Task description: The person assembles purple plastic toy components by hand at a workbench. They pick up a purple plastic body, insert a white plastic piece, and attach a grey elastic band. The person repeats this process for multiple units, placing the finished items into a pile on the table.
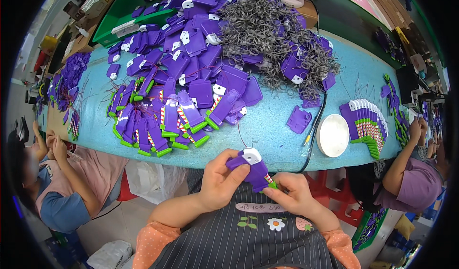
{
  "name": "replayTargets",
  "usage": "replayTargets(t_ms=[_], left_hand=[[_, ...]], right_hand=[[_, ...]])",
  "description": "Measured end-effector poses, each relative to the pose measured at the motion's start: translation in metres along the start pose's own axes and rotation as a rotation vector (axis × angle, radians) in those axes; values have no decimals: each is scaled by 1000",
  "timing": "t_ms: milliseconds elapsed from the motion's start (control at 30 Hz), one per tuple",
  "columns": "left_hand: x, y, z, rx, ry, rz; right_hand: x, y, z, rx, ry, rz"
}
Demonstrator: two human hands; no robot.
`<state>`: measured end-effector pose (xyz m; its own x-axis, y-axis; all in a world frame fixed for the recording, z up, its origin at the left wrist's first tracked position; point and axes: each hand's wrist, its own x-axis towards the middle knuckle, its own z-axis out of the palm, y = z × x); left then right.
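Note:
Just past the table's front edge, both my hands hold one purple plastic piece (256, 176) with a white top, a red-and-white striped strip and a green end. My left hand (221, 176) is closed round its left side, thumb across the purple face. The fingers of my right hand (292, 192) pinch its green end. A thin wire sticks up from the white top. Beyond my hands lie similar striped pieces with green ends (191, 118), heaped at the left middle. Farther back, plain purple and white shells (191, 42) are piled up.
A tangle of grey wire rings (260, 27) covers the back middle. To the right are a round white dish (333, 136), a black cable (313, 140) and a fanned stack of striped pieces (366, 125). A green bin (107, 30) stands back left. Other people sit at both sides.

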<state>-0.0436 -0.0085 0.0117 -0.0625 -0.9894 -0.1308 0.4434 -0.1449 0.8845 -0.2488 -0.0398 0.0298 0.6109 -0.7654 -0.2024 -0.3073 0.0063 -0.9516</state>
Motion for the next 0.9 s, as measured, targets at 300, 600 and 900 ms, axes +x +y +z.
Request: replayTargets(t_ms=[300,600,900], left_hand=[[-3,-15,7,89,0,-132],[-3,-8,10,130,18,-85],[0,-21,11,470,-114,36]], right_hand=[[-8,4,-3,77,5,-12],[7,21,5,199,-38,-41],[11,17,-7,-149,-78,-79]])
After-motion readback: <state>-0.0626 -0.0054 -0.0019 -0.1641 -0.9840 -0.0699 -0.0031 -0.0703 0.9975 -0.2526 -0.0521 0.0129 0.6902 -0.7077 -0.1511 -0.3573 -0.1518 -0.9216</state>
